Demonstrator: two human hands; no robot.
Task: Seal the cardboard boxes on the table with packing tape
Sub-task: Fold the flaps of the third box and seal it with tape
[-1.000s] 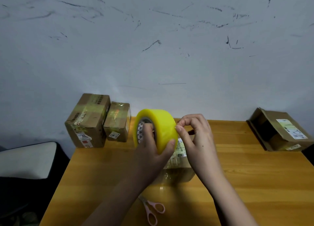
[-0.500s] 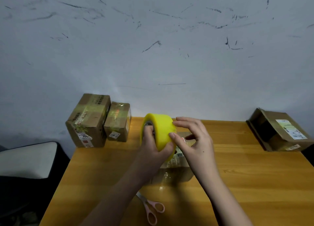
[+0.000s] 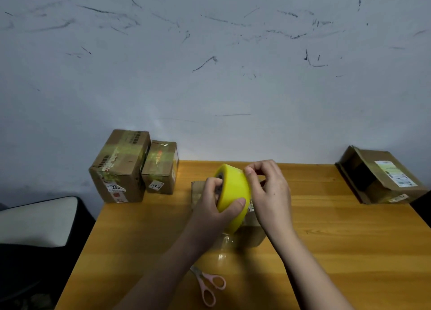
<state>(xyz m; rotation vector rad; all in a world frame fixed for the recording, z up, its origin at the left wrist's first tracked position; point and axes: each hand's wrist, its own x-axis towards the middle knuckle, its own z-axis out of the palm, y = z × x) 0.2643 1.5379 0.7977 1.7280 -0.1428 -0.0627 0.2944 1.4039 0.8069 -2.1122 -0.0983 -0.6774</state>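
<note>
At the frame's centre, above a box (image 3: pixel 247 236) on the bench (image 3: pixel 349 251), the left hand (image 3: pixel 215 208) gripped the tape roll (image 3: pixel 233 196) steady while the right hand (image 3: pixel 268 190) had its fingers (image 3: pixel 250 170) pinching at the rim, likely seeking the tape's end.

Yellow tape roll (image 3: pixel 234 194), pink scissors (image 3: pixel 208 285)

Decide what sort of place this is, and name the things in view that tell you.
Probably a makeshift home or small-shop packing corner, not a warehouse: a plain wooden table against a scuffed wall, taped cardboard boxes at its far left, a yellow tape roll and pink scissors.
</note>
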